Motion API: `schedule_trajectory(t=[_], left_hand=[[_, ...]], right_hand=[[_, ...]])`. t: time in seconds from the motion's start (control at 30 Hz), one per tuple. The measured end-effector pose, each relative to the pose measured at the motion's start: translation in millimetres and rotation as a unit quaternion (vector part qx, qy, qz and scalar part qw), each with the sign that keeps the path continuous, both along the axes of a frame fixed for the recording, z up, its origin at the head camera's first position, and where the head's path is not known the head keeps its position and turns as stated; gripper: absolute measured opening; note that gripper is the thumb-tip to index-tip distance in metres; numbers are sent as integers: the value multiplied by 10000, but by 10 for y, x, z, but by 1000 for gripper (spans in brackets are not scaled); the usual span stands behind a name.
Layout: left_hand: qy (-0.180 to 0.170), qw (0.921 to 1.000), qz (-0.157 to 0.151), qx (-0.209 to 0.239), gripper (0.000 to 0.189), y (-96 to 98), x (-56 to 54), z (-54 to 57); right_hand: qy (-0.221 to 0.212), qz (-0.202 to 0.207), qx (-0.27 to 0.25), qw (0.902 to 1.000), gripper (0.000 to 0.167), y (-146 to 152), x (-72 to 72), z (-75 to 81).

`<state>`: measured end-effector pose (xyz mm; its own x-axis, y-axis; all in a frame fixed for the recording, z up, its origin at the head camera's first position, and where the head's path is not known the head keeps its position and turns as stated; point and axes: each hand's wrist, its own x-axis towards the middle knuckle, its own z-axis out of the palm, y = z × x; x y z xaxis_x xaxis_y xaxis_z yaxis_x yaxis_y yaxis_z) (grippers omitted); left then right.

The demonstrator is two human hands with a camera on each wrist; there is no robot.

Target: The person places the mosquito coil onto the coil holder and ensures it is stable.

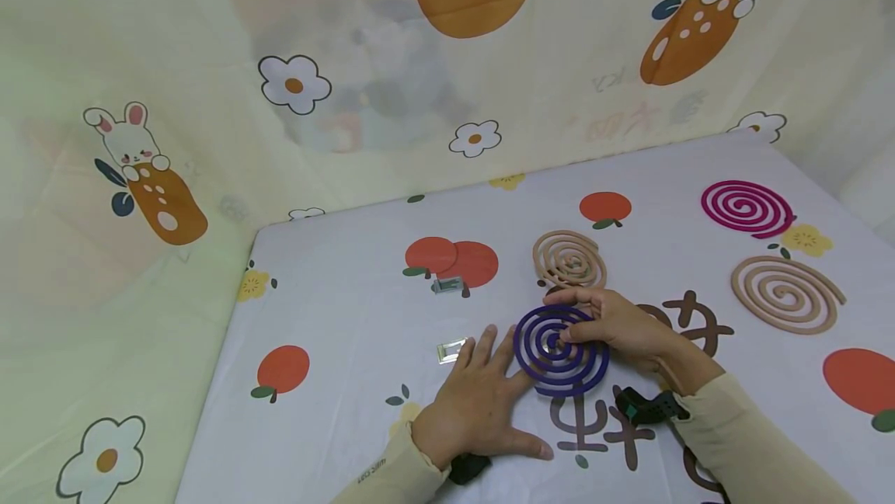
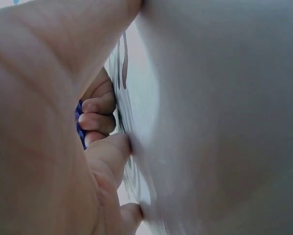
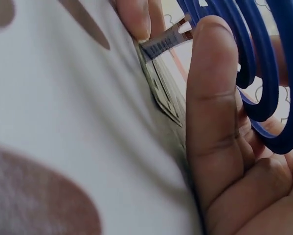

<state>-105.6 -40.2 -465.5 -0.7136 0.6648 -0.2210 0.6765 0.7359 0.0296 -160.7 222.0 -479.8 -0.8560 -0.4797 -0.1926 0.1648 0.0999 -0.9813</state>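
My right hand (image 1: 625,329) holds a dark blue mosquito coil (image 1: 552,339) at its centre, with the thumb on the top side. In the right wrist view the coil (image 3: 278,107) is raised off the table, and a small metal coil stand (image 3: 161,90) with an upright tab is under its middle. Whether the tab has entered the coil, I cannot tell. My left hand (image 1: 482,399) lies spread on the tablecloth, its index finger reaching under the coil's left edge. A fingertip (image 3: 134,22) touches the stand's base in the right wrist view.
A tan coil (image 1: 569,280) lies just beyond my right hand. Further right are another tan coil (image 1: 786,259) and a magenta coil (image 1: 746,185). Two small metal stands (image 1: 447,284) lie left of the blue coil. A printed curtain (image 1: 363,162) borders the table's back.
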Motion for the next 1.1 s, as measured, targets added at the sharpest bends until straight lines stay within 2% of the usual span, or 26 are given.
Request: schedule_trajectory(t=[0.3,0.8,1.1], left_hand=[[131,9999,-29,87,117,-5,6,-8],[30,10000,-39,31,118,-2,0,-6],[12,10000,-31,34,118,1,-5,-6]], right_hand=[[-175,55,-272,9995,63,-11,9,17],[56,-275,521,9982,65,-96,43,33],[133,-286,381,9988,63,-105,59,40]])
